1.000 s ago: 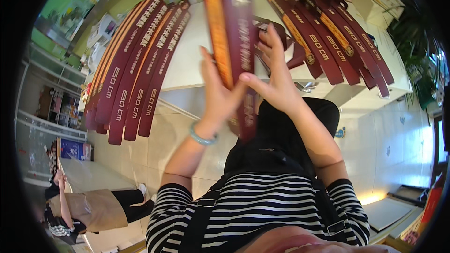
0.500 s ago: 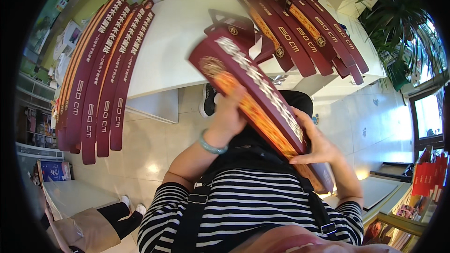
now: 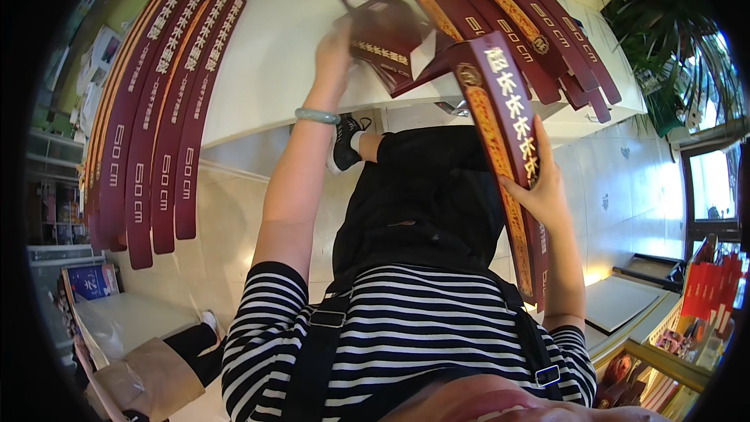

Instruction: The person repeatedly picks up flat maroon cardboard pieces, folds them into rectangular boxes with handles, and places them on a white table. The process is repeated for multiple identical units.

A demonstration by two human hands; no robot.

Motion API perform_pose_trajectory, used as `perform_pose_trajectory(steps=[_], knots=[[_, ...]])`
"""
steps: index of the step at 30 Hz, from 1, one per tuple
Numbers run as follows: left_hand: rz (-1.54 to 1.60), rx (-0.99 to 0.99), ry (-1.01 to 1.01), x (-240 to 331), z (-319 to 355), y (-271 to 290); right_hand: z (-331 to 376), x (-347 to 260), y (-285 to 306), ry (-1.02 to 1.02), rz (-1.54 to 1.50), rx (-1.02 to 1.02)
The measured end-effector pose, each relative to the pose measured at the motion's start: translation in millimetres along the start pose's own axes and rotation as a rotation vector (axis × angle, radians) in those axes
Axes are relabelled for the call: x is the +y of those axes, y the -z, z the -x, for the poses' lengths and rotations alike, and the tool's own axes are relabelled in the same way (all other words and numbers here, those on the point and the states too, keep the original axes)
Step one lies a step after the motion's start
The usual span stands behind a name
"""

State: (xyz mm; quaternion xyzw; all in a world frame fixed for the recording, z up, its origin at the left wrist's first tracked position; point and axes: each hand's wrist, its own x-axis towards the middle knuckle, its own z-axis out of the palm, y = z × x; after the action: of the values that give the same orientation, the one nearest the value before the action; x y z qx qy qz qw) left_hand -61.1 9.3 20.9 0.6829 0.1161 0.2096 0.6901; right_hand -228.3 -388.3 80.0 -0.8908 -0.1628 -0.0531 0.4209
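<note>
In the head view, a long maroon box [image 3: 512, 164] with gold trim is held on edge in the right hand [image 3: 543, 191], its far end resting near the table's edge [image 3: 273, 109] and its near end reaching down past the lap. The right fingers are spread flat along the box's outer side, with the thumb on the near face; the grip is loose rather than clenched, more a steadying than a clamp. The left hand [image 3: 334, 45] is stretched out over the white table and laid on a folded maroon flat [image 3: 383, 35]. Its fingers appear curled on the flat's near edge, but how far they close cannot be told, since the hand is seen from behind and slightly blurred.

To the left, a row of finished boxes [image 3: 148, 125] hangs over the table's side, close together. Another row [image 3: 508, 8] is fanned across the far right of the table. A potted plant [image 3: 664, 39] stands beyond the table's right corner, and red packets [image 3: 711, 297] are seen on a shelf at the lower right. A green bangle [image 3: 316, 116] is worn on the left wrist.

For the step to be done well, the held box is best kept braced against the table edge so it does not swing, while the flat is drawn clear of the others by one edge only, so that its creases are not bent.
</note>
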Motion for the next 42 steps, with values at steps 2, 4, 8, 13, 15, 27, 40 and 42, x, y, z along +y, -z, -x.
perform_pose_trajectory(steps=[2,4,8,13,15,27,40,42], knots=[[0.230,-0.024,-0.004,17,16,-7,-6,-4,-3,-0.011,0.006,-0.035],[0.246,-0.093,0.000,30,22,-2,-10,-8,-6,0.017,0.012,-0.018],[0.407,-0.109,0.033,59,39,6,-14,-13,-11,0.067,0.020,-0.027],[0.446,-0.169,-0.054,84,42,17,-11,-16,-5,0.089,-0.003,-0.154],[0.475,-0.223,-0.081,94,41,17,-12,-14,-4,0.135,-0.037,-0.157],[0.412,-0.569,-0.228,130,41,40,-3,-32,5,0.172,0.137,-0.166],[0.329,-0.340,-0.176,120,71,46,-4,-42,-4,0.266,0.262,-0.116],[0.289,-0.341,-0.197,114,83,38,-8,-44,-4,0.271,0.269,-0.115]])
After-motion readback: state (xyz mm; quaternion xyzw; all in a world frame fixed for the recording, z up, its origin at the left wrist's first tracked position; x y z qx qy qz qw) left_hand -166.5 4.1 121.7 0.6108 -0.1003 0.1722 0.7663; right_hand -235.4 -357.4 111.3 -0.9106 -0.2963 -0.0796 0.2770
